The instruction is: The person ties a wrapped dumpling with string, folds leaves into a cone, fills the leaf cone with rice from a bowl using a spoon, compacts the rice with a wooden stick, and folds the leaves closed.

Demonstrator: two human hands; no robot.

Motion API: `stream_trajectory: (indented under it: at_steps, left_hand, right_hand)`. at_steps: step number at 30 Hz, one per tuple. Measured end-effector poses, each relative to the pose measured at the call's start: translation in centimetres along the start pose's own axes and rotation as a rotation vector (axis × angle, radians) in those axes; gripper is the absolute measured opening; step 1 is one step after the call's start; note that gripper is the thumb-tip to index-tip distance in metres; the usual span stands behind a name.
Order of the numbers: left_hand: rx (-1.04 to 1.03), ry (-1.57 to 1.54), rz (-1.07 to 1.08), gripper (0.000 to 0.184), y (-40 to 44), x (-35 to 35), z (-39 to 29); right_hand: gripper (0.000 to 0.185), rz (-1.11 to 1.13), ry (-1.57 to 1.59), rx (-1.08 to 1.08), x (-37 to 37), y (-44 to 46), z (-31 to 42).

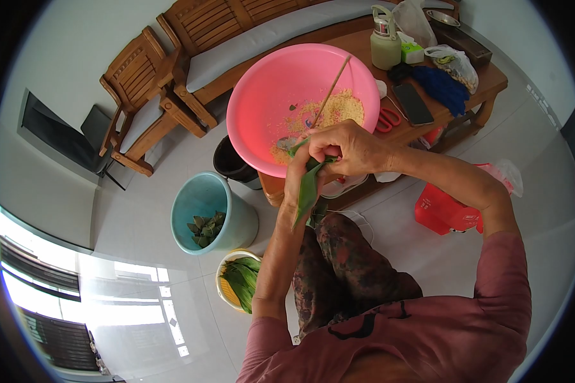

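A long green leaf (307, 193) hangs down from between my two hands, over the near edge of a pink basin (268, 83). My left hand (296, 167) is closed around the leaf's upper part. Bent over the same leaf from the right, my right hand (344, 148) pinches it with the fingers. Yellowish grains (344, 110) lie in the basin, and a thin stick (333, 86) leans there, its lower end near my fingers. What the leaf holds inside is hidden by my hands.
Left of my legs stand a blue bucket (243, 220) with wrapped leaf bundles, a white basket (221, 290) of leaves and a black bin (230, 159). The wooden table (485, 80) bears red scissors (388, 120), a phone (413, 104) and a bottle (385, 54). A red bag (437, 207) lies right.
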State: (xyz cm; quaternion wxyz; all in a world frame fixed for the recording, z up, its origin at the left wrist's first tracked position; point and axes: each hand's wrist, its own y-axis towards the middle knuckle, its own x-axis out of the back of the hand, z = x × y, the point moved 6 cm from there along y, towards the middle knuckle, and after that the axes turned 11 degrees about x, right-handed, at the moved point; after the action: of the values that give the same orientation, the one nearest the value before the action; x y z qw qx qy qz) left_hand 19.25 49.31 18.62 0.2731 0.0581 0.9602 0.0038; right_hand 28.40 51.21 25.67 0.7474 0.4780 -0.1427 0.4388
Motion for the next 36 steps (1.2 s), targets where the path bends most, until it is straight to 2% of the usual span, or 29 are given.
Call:
stream_trajectory:
  at_steps: [5,8,10,11,16,19,22,24,26,29,30,33,36]
  left_hand:
    - [0.090,-0.368,0.097,0.036,-1.7,-1.7,-0.9]
    - [0.070,-0.460,0.209,0.039,-2.0,-3.0,-0.9]
    - [0.047,-0.515,0.273,0.040,-2.1,-3.8,-1.1]
    - [0.019,-0.433,0.275,0.041,-2.2,-3.9,-1.2]
    - [-0.147,-0.003,0.311,0.048,-3.2,-4.9,-2.0]
    - [-0.108,0.183,0.083,0.064,-3.5,-3.4,-0.7]
    - [-0.289,-0.046,0.171,0.059,-2.5,-2.9,-0.9]
    - [-0.267,-0.107,0.068,0.057,-2.5,-2.4,-1.1]
    - [-0.241,-0.115,-0.027,0.062,-2.0,-1.3,-1.0]
    - [-0.193,-0.135,-0.072,0.060,-1.3,0.1,-1.2]
    - [-0.144,-0.309,0.017,0.051,-0.9,-0.1,-1.4]
    - [-0.181,-0.274,0.139,0.050,-0.2,0.5,-1.2]
    - [-0.155,-0.321,0.134,0.053,-0.1,0.7,-0.9]
  right_hand:
    - [0.035,-0.184,0.196,-0.138,0.7,-0.8,-1.6]
    - [0.046,-0.138,0.249,-0.280,1.8,-0.3,-1.2]
    - [0.052,-0.108,0.402,-0.408,2.5,0.2,-0.1]
    - [0.054,-0.094,0.481,-0.474,2.5,0.4,0.1]
    - [0.062,0.016,0.466,-0.445,2.8,1.5,-0.3]
    - [0.059,0.048,0.392,-0.402,2.9,2.3,0.6]
    - [0.055,0.037,0.186,-0.257,3.1,3.1,2.2]
    - [0.053,0.003,0.049,-0.143,2.5,3.4,3.1]
    - [0.051,-0.057,-0.080,-0.038,1.6,3.3,3.6]
    - [0.049,-0.197,-0.246,0.077,-0.1,2.7,3.3]
    - [0.047,-0.186,-0.290,0.054,-0.5,2.4,3.4]
    - [0.048,-0.225,-0.347,0.171,-1.0,1.7,3.5]
    - [0.051,-0.259,-0.317,0.160,-1.0,1.4,3.4]
